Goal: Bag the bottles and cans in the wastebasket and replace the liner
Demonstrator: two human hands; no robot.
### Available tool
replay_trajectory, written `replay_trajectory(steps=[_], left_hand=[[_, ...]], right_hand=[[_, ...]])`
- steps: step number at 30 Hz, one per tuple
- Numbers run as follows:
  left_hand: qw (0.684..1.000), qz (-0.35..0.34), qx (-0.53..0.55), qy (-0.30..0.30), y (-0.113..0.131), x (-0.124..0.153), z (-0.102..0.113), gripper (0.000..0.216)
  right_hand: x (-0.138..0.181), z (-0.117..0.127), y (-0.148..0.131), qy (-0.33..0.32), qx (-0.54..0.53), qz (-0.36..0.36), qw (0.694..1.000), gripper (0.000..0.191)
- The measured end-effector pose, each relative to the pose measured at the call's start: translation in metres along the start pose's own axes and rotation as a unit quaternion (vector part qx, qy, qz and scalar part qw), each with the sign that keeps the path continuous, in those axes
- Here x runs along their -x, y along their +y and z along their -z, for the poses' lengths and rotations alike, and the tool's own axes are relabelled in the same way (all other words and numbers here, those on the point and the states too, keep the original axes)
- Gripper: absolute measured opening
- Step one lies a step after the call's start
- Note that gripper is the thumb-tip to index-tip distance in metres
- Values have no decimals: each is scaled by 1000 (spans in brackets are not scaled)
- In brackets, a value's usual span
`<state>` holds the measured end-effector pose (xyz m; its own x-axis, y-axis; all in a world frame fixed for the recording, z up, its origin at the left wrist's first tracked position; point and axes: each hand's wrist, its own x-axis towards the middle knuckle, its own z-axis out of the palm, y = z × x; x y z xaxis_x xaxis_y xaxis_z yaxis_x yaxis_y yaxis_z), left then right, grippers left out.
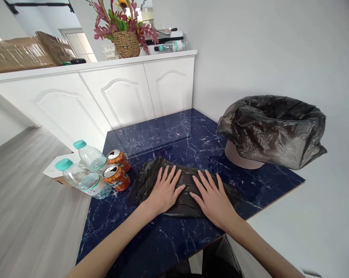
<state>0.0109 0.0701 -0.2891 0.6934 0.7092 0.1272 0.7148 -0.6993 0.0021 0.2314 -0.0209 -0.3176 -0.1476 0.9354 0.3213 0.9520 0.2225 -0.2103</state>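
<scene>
A flat black plastic bag [188,175] lies on the dark blue marbled table [162,135]. My left hand [164,190] rests palm down on the bag's left part, fingers spread and open. My right hand [213,199] lies flat on its right part, fingers also stretched out. Neither hand grips anything.
A bin lined with a black bag [271,129] stands at the table's right. At the left edge are two orange cans [116,175] and two water bottles with teal caps [84,175]. White cabinets [119,92] with a flower basket [127,43] stand behind.
</scene>
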Motion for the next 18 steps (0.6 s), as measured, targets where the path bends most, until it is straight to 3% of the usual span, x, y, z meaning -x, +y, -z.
replay_trajectory(steps=[4,9,15,18], left_hand=[[997,69,10,31,-29,20,-12,65],[995,97,9,32,-51,45,-13,65],[996,62,31,59,-48,73,5,57],[991,69,39,108,-40,90,18,49]], right_hand=[[0,-9,25,-48,-31,-12,998,66],[-8,-1,42,-74,-52,27,996,63],[-29,2,78,-110,-67,114,985,62],[-32,10,72,-64,-56,89,992,63]])
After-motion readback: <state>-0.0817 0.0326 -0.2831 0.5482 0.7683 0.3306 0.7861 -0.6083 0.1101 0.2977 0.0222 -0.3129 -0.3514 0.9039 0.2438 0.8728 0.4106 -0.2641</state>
